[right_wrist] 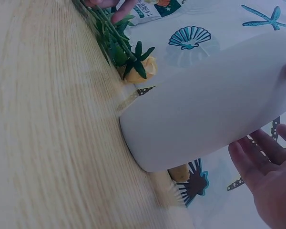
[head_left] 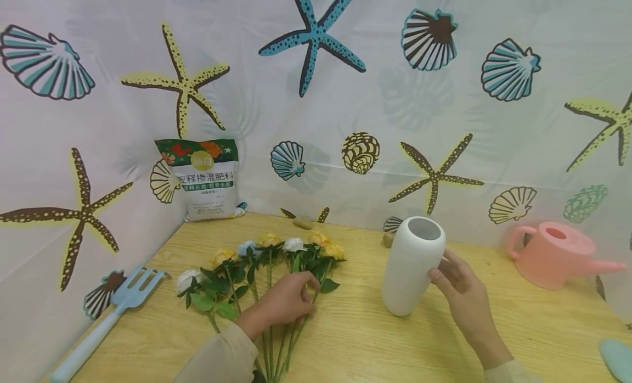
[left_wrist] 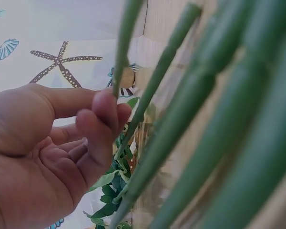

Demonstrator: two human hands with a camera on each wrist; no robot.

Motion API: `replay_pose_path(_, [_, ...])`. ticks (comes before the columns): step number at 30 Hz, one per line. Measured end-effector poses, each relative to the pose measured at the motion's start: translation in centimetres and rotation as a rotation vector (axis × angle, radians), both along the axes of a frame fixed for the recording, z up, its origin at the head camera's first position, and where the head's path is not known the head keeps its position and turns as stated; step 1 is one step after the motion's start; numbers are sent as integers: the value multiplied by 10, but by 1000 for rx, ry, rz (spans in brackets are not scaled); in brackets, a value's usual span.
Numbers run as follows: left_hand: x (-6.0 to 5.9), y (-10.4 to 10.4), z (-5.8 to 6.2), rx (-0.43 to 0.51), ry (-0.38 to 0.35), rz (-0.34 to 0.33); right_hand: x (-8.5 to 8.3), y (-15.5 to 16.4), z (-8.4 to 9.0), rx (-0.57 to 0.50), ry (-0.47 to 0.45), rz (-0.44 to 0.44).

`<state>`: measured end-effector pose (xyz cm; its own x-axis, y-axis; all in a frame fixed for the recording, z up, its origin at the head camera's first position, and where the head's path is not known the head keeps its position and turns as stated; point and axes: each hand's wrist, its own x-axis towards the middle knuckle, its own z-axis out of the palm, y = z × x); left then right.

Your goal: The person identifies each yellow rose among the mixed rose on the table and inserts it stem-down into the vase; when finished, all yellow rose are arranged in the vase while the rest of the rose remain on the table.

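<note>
My left hand (head_left: 283,303) is over a spread of artificial roses in white, yellow, orange and blue. In the left wrist view, its thumb and fingertips pinch one green rose stem (left_wrist: 124,40); other stems pass close to the camera. An orange-yellow rose (head_left: 333,250) tops the rightmost stems. A tall white vase (head_left: 407,273) stands to the right, its round mouth facing up. My right hand (head_left: 466,309) grips the vase from its right side, thumb on the near face and fingers behind. The vase base meets the tabletop in the right wrist view.
A pale blue hand fork (head_left: 129,295) lies at the left. Behind the flowers stands a fertilizer bag (head_left: 209,191). A pink watering can (head_left: 553,257) is at the right, with a pale blue rounded object (head_left: 617,358) nearer. Small stones (head_left: 303,223) lie along the patterned backdrop.
</note>
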<state>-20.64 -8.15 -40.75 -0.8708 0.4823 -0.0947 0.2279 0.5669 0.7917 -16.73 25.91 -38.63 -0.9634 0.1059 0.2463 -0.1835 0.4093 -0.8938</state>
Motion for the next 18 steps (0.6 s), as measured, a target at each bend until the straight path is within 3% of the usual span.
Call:
replay_pose_path(10, [5,8,11,88,11,32,3,2,-2,38,12,-4])
replay_pose_path(13, [5,13,24,149,42,34,4,4,-2,54,17,-21])
replay_pose_path(18, [6,24,59,312,93,80,1,0,0,15,23,-14])
